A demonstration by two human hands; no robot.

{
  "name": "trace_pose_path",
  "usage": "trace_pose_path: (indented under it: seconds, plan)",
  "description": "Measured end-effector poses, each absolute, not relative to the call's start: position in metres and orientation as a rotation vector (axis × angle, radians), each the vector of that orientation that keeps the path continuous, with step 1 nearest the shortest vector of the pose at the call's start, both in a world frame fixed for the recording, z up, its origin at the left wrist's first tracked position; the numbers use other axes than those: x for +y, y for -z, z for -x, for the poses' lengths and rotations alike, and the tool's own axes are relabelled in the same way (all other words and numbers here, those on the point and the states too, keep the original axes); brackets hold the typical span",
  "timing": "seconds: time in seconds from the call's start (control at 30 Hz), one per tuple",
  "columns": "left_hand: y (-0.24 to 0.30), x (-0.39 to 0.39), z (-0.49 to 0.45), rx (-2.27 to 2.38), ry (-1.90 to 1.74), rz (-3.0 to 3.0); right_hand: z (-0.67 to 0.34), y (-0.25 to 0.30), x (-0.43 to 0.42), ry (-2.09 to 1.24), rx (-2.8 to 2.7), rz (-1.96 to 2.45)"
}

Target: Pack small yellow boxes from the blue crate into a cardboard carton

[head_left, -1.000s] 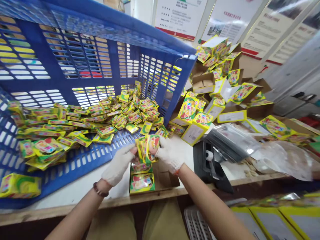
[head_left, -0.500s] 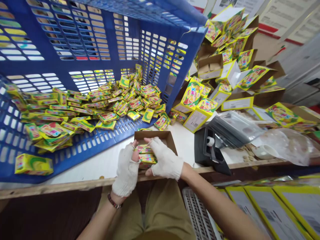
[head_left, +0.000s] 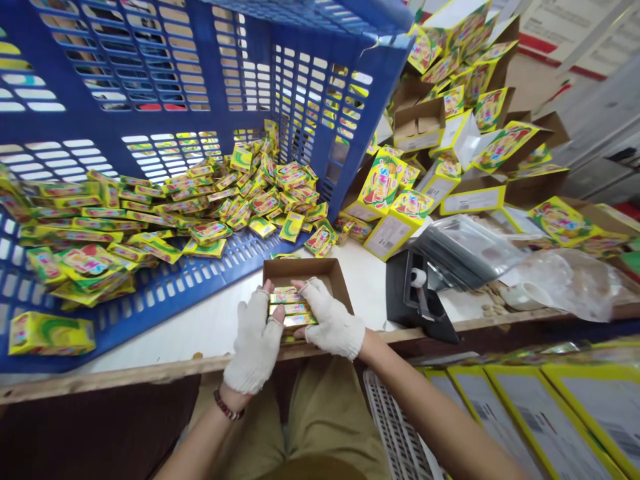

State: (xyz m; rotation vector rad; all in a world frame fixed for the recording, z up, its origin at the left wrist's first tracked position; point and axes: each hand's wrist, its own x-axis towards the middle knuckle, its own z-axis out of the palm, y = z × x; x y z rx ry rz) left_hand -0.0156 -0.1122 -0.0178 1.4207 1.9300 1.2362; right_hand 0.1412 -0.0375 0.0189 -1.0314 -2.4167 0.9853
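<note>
An open cardboard box [head_left: 336,280] with brown inner walls lies on the white tabletop in front of me. Inside it sits a row of small yellow printed packets [head_left: 290,310], narrow sides facing up. My left hand [head_left: 254,343], in a white fingerless glove, grips the row from the left, its fingertips against the packets. From the right, my right hand [head_left: 334,323], gloved the same way, closes on the same row with thumb and fingers. The gloves hide both ends of the row and part of the box's near edge.
A blue plastic crate [head_left: 120,123] holds many loose packets [head_left: 205,233] at the left. Open printed cartons [head_left: 377,183] are heaped at the right. A black tape dispenser [head_left: 400,293] and clear plastic sleeves [head_left: 465,253] lie beside the box. Larger cartons [head_left: 525,413] stand below the table edge.
Between my hands the packets show more plainly, with more of their narrow sides in sight. Both hands keep nearly the same place. The view has shifted slightly.
</note>
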Motion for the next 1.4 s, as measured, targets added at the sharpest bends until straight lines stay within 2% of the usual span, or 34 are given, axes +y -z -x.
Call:
trace_pose_path:
  seconds: [0.17,0.3,0.37,0.5,0.63,0.83,1.03,1.2,1.4]
  plan:
    - [0.024,-0.111,0.022,1.974,-1.137,-1.671,-0.140,-0.017,-0.034,-0.876,-2.578,0.998]
    - [0.006,-0.096,0.032,1.978,-1.242,-1.772,-0.149,-0.035,-0.007,-1.155,-2.238,1.098]
    - [-0.007,-0.084,0.028,1.954,-1.056,-1.948,-0.155,-0.045,0.015,-1.244,-2.037,1.142]
    - [-0.022,-0.067,0.009,1.940,-0.391,-2.215,-0.150,-0.046,0.045,-1.336,-1.971,1.163]
    - [-0.019,-0.069,-0.001,1.943,-0.128,-2.189,-0.129,-0.017,0.048,-1.546,-1.912,1.211]
    - [-0.018,-0.076,-0.003,1.959,-0.083,-2.130,-0.120,0.013,0.050,-1.400,-1.941,1.263]
    - [-0.019,-0.080,-0.008,1.944,-0.018,-2.015,-0.130,0.001,0.051,-1.628,-1.962,1.295]
    - [-0.016,-0.082,-0.009,1.969,-0.052,-1.973,-0.130,-0.002,0.050,-1.348,-2.118,1.356]
    - [-0.013,-0.083,-0.008,1.997,-0.086,-1.993,-0.099,-0.002,0.070,-1.379,-2.351,1.524]
